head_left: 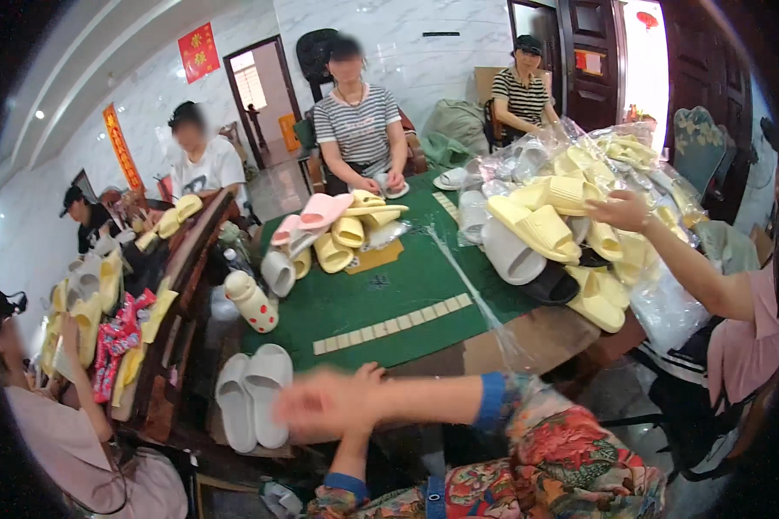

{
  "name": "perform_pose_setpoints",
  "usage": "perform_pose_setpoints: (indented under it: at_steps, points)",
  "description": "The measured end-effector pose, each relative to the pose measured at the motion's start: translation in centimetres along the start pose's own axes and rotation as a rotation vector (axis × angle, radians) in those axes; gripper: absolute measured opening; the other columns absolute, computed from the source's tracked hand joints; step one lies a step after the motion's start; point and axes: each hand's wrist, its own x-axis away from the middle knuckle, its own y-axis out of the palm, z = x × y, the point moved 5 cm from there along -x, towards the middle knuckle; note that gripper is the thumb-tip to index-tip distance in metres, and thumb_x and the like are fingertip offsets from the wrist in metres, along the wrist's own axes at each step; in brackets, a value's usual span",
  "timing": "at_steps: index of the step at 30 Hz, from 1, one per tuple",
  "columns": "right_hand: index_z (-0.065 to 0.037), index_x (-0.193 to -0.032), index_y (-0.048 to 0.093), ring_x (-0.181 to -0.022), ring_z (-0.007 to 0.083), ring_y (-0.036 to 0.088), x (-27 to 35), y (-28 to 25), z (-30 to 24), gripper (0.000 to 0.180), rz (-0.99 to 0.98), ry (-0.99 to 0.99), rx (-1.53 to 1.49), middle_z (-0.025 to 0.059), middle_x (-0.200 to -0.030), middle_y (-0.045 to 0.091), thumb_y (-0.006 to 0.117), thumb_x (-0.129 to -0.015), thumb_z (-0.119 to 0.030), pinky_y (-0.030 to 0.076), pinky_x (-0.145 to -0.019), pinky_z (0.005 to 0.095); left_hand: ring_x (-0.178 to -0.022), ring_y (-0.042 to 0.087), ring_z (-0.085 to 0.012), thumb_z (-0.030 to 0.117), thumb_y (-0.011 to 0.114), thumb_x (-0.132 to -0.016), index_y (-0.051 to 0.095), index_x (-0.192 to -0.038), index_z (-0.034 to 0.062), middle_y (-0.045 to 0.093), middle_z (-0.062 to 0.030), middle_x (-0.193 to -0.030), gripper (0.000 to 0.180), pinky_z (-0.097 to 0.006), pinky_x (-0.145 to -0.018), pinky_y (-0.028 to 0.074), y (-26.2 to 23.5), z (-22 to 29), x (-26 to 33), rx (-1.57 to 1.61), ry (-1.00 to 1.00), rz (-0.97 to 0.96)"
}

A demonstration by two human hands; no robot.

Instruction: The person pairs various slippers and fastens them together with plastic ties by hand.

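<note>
A pair of light grey slippers (267,372) lies at the near left edge of the table. Over their right side reaches my right hand (325,405), smeared by motion; whether it touches a slipper I cannot tell. The right forearm crosses in front of my left hand (370,372), whose fingertips show at the table edge while the rest is hidden. Beyond both hands, a row of cream tiles (394,325) lies on the green table cover (381,290). A clear plastic strip (463,281) stretches across the cover.
A large heap of yellow slippers (550,229), some in clear bags, covers the right side. A smaller pile with pink slippers (325,210) lies centre-left, near a white spotted bottle (251,303). Several people sit around; a co-worker's hand (621,210) reaches over the heap.
</note>
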Motion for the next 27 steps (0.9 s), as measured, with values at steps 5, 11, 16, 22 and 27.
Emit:
perform_pose_setpoints:
  at_steps: [5,11,16,22,27]
  points:
    - [-0.007,-0.083,0.062,-0.068,0.0117,0.058,11.3,-1.8,10.0,0.026,-0.514,0.274,0.212,0.0042,-0.073,0.063,0.053,-0.089,-0.030,0.047,-0.064,0.0289,-0.097,0.055,-0.0330,0.018,0.066,-0.073,0.064,-0.087,0.0041,0.059,-0.0154,-0.103,0.019,-0.041,-0.084,0.043,1.4,0.6,-0.5,-0.569,0.266,-0.023]
    - [-0.004,-0.082,0.056,-0.066,0.0064,0.046,14.0,-28.0,7.6,0.017,0.962,0.174,0.394,-0.0033,-0.071,0.051,0.054,-0.089,-0.019,0.041,-0.061,0.0228,-0.096,0.052,-0.0307,0.018,0.065,-0.073,0.063,-0.084,0.0070,0.058,-0.0117,-0.101,0.016,-0.043,-0.081,0.040,0.2,-0.4,-1.5,-0.555,0.160,-0.010]
    - [-0.003,-0.097,0.059,-0.072,0.0087,0.053,13.2,-20.7,3.7,0.017,0.746,0.043,0.161,0.0014,-0.077,0.059,0.057,-0.087,-0.017,0.044,-0.069,0.0245,-0.103,0.049,-0.0285,0.019,0.062,-0.077,0.061,-0.091,0.0058,0.055,-0.0104,-0.105,0.019,-0.042,-0.092,0.032,-1.0,0.3,-1.5,-0.612,0.108,-0.061]
    - [-0.005,-0.102,0.058,-0.073,0.0133,0.057,19.2,-12.6,12.4,0.025,0.282,0.465,0.293,0.0062,-0.081,0.060,0.060,-0.084,-0.023,0.046,-0.068,0.0280,-0.109,0.046,-0.0283,0.020,0.060,-0.080,0.060,-0.094,0.0055,0.054,-0.0109,-0.110,0.020,-0.041,-0.095,0.029,0.6,0.2,-1.2,-0.572,0.063,-0.139]
    - [0.001,-0.100,0.055,-0.069,0.0089,0.054,22.4,-25.0,8.7,0.023,1.077,0.202,0.222,0.0019,-0.074,0.056,0.058,-0.085,-0.016,0.043,-0.060,0.0231,-0.106,0.047,-0.0283,0.020,0.059,-0.080,0.062,-0.092,0.0054,0.054,-0.0111,-0.110,0.019,-0.041,-0.094,0.031,1.0,-0.4,-1.1,-0.564,0.077,-0.114]
